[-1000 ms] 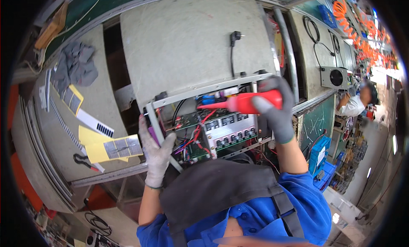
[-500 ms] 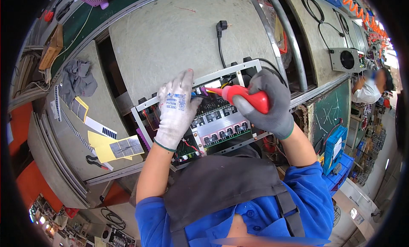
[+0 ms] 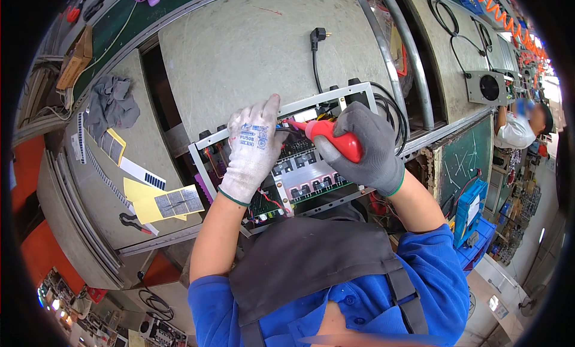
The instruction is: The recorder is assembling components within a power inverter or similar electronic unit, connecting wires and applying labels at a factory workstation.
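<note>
My right hand (image 3: 378, 152), in a grey glove, is wrapped round a red squeeze bottle (image 3: 339, 141) with a pointed nozzle. The bottle lies tilted, its tip aimed left into an open metal chassis (image 3: 311, 101) full of electronics. Whether the tip touches a part I cannot tell. On the chassis's left half rests my left hand (image 3: 248, 152) in a white glove, fingers stretched across the far rail and thumb beside the nozzle tip. Between the hands show wires, black components and a silver plate (image 3: 304, 178). My left hand hides part of the board.
A black power plug (image 3: 317, 38) lies on the grey bench beyond the chassis. At left are yellow label sheets (image 3: 171, 207), cutters (image 3: 133, 222) and a grey cloth (image 3: 114, 107). Metal tubes (image 3: 413, 65) cross at right. Another person (image 3: 518, 128) is at far right.
My right hand and the red bottle have shifted a little left over the chassis. My left hand stays at nearly the same spot. The whole view has shifted slightly.
</note>
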Demonstrator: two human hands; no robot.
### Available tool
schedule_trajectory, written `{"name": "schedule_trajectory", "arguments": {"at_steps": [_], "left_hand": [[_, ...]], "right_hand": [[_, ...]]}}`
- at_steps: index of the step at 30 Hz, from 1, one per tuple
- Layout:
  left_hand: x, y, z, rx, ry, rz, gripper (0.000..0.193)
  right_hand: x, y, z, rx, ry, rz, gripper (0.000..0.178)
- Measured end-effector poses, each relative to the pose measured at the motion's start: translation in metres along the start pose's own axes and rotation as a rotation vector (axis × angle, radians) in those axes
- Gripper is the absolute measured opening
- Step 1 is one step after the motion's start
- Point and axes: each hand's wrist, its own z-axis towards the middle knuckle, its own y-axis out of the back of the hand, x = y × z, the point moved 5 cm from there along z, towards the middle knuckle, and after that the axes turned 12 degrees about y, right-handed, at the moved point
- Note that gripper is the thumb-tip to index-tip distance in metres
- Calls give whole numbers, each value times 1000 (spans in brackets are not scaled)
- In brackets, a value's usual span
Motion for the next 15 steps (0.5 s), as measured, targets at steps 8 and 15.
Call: {"name": "schedule_trajectory", "arguments": {"at_steps": [8,15], "left_hand": [[-6,1,-1,50,-15,66,87],[-8,1,-1,46,-27,85,84]], "right_hand": [[31,-15,-21,-73,143,-211,25],[33,-29,-64,-230,51,-197,28]]}}
